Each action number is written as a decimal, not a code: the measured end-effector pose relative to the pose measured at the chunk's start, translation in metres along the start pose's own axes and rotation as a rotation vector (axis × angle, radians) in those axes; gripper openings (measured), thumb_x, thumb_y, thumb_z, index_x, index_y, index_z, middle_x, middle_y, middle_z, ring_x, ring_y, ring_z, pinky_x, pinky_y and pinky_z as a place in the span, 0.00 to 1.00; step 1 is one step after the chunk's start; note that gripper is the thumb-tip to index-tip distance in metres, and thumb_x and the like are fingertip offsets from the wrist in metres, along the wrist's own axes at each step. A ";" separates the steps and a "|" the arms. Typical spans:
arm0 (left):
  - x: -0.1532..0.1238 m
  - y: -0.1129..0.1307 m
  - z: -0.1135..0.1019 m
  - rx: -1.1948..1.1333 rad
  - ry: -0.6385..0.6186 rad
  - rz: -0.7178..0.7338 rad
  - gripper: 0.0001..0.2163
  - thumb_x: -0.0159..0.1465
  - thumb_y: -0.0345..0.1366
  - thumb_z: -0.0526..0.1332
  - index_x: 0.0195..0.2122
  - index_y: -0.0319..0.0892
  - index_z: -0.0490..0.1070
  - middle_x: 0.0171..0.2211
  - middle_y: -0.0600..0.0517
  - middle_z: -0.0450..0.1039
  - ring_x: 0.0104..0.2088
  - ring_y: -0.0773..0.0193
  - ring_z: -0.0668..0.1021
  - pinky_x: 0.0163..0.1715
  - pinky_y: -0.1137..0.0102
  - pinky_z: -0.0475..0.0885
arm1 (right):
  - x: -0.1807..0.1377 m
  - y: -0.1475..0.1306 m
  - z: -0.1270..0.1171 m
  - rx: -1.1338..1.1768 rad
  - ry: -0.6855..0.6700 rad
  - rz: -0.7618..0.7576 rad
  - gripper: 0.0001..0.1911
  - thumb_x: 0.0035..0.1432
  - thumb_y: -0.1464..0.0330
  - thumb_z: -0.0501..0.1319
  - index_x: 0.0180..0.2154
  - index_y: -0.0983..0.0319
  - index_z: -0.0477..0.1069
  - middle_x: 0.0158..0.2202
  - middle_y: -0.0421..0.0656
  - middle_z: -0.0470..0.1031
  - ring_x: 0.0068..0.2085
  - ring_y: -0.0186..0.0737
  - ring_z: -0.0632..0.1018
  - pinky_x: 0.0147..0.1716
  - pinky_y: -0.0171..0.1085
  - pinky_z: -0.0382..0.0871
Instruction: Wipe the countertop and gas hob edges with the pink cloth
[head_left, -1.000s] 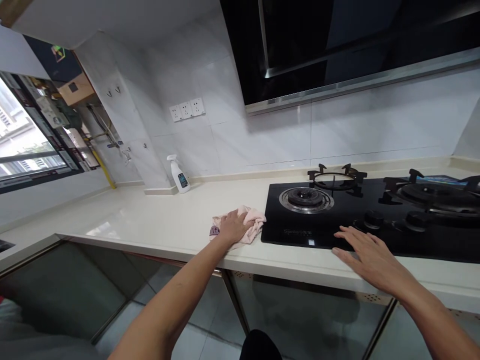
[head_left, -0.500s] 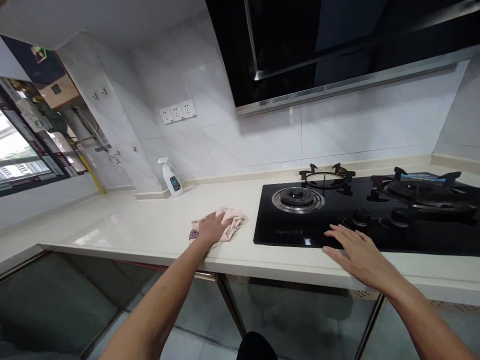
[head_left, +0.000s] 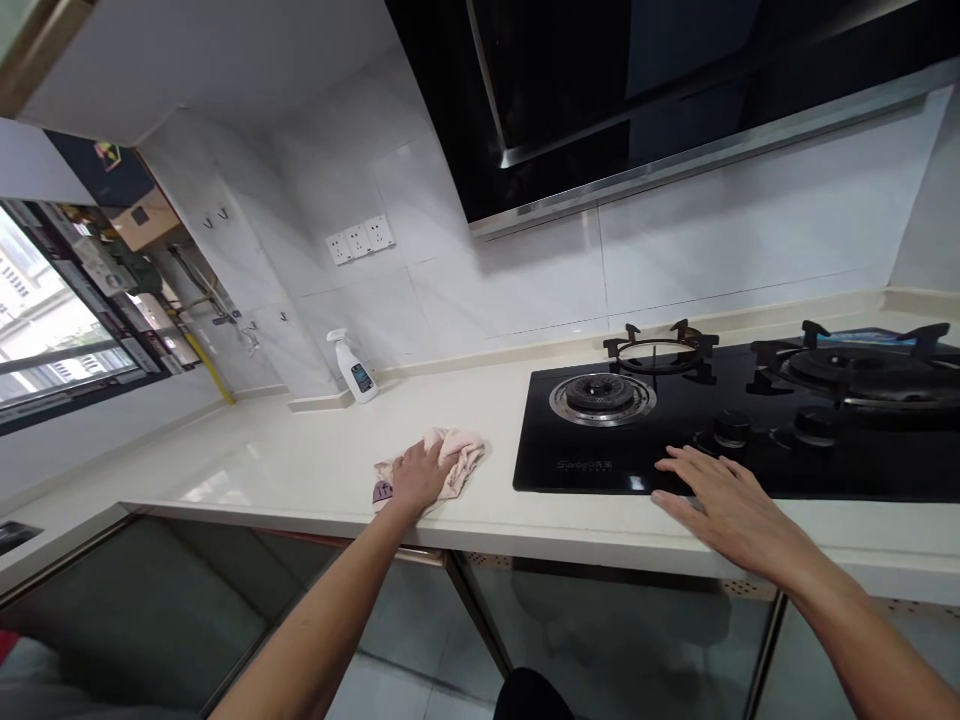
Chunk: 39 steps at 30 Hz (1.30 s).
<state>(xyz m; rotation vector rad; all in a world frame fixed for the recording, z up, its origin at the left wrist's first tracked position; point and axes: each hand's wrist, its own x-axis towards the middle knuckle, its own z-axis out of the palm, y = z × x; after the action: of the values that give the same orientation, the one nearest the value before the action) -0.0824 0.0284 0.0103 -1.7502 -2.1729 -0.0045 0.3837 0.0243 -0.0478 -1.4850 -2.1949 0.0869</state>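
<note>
My left hand (head_left: 420, 477) presses down on a crumpled pale pink cloth (head_left: 463, 462) on the white countertop (head_left: 300, 450), its fingers bent over the fabric. A dark printed patch shows at the cloth's left corner. To the right, my right hand (head_left: 724, 505) is open, palm down with fingers apart, over the front edge of the black gas cooktop (head_left: 540, 455). It holds nothing. Whether its palm touches the surface is hidden.
A white spray bottle (head_left: 355, 370) stands by the wall corner. A pan support (head_left: 660, 352) sits off its burner, behind the bare left burner (head_left: 602, 395). Two knobs (head_left: 731, 428) rise near my right hand. The black range hood (head_left: 570, 100) overhangs the cooktop.
My view has turned a little left. My left hand and the cloth have shifted slightly left and toward me on the countertop. My right hand stays at the cooktop edge.
</note>
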 end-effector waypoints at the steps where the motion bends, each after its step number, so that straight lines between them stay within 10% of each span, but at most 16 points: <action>1: -0.002 0.001 -0.001 0.005 0.002 -0.003 0.26 0.72 0.55 0.47 0.67 0.55 0.60 0.63 0.43 0.67 0.62 0.46 0.68 0.60 0.51 0.63 | 0.000 0.000 0.000 0.000 0.009 -0.001 0.35 0.64 0.42 0.44 0.59 0.54 0.70 0.68 0.44 0.63 0.70 0.53 0.58 0.68 0.59 0.50; 22: -0.066 0.045 -0.030 -0.097 0.060 0.061 0.23 0.72 0.52 0.51 0.63 0.51 0.67 0.65 0.43 0.66 0.64 0.46 0.67 0.61 0.51 0.61 | 0.005 0.007 0.006 0.006 -0.024 0.010 0.36 0.63 0.42 0.45 0.59 0.55 0.70 0.68 0.45 0.62 0.70 0.52 0.57 0.68 0.59 0.48; 39: -0.125 0.100 -0.007 -0.332 0.567 0.183 0.19 0.64 0.42 0.62 0.56 0.46 0.73 0.58 0.41 0.70 0.55 0.47 0.72 0.56 0.50 0.64 | 0.004 0.013 0.012 -0.015 0.034 -0.019 0.35 0.63 0.40 0.46 0.58 0.54 0.71 0.67 0.45 0.65 0.69 0.55 0.60 0.68 0.60 0.50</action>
<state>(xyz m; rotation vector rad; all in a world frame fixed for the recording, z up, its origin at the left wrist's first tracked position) 0.0360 -0.0675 -0.0386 -1.8225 -1.6605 -0.7579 0.3886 0.0355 -0.0612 -1.4626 -2.1863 0.0390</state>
